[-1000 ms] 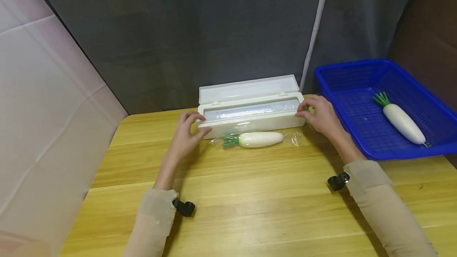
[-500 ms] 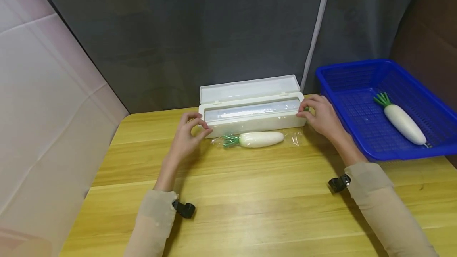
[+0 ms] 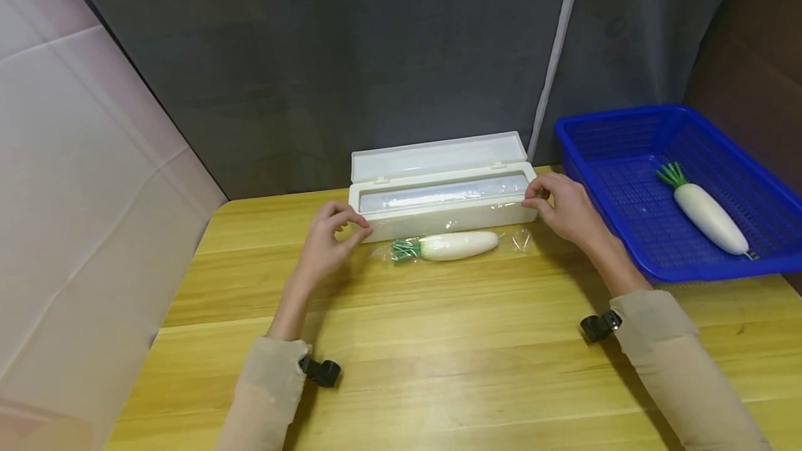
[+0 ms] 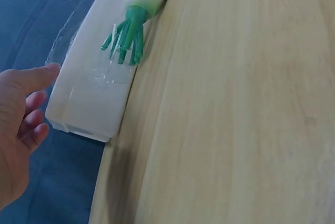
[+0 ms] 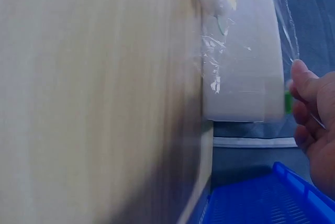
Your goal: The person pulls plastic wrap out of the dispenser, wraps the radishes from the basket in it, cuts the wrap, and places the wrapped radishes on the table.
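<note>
A white cling film dispenser box (image 3: 447, 214) stands at the table's back edge, its lid (image 3: 438, 157) raised. In front of it lies a white radish (image 3: 459, 246) with green leaf stalks, and clear cling film (image 3: 521, 239) shows around it. At the box's left front corner, my left hand (image 3: 328, 234) pinches the film's edge between thumb and finger. My right hand (image 3: 567, 206) pinches the film at the right end. Film (image 5: 285, 22) rises from the box side to the right fingertips in the right wrist view. A small green piece (image 5: 288, 101) shows beside those fingers.
To the right stands a blue plastic basket (image 3: 617, 246) holding another white radish (image 3: 711, 218). A dark grey curtain (image 3: 313, 68) hangs right behind the box. The wooden table (image 3: 438, 353) extends toward me.
My left fingertips have come slightly down and right, along the box's front corner. The film now glints over the radish's leaf stalks. My right hand has barely moved, and keeps its pinch.
</note>
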Action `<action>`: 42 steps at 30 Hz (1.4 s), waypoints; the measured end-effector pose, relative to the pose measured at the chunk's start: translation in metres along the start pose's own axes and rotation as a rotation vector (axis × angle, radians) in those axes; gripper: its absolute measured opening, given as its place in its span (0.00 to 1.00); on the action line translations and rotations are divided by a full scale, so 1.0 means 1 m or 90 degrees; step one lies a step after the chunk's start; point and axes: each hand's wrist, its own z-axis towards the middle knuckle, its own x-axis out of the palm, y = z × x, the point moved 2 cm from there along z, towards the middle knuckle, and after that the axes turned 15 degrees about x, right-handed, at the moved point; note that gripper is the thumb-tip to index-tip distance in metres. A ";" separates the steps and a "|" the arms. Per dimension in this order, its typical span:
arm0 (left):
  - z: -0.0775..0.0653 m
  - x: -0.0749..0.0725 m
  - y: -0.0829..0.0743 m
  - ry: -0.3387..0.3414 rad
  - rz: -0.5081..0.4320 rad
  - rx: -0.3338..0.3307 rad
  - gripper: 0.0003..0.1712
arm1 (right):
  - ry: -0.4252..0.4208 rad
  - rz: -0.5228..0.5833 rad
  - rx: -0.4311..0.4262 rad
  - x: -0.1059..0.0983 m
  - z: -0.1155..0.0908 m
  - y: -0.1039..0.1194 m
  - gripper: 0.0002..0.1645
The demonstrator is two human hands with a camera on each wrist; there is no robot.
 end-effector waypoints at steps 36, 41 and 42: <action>-0.007 -0.004 -0.015 0.168 -0.079 -0.036 0.04 | 0.055 -0.006 0.039 -0.002 -0.022 -0.009 0.06; -0.010 -0.001 -0.016 0.180 -0.075 -0.029 0.04 | 0.067 -0.010 0.030 -0.001 -0.026 -0.013 0.07; -0.010 0.000 -0.016 0.182 -0.072 -0.023 0.04 | 0.072 -0.012 0.026 0.000 -0.027 -0.014 0.07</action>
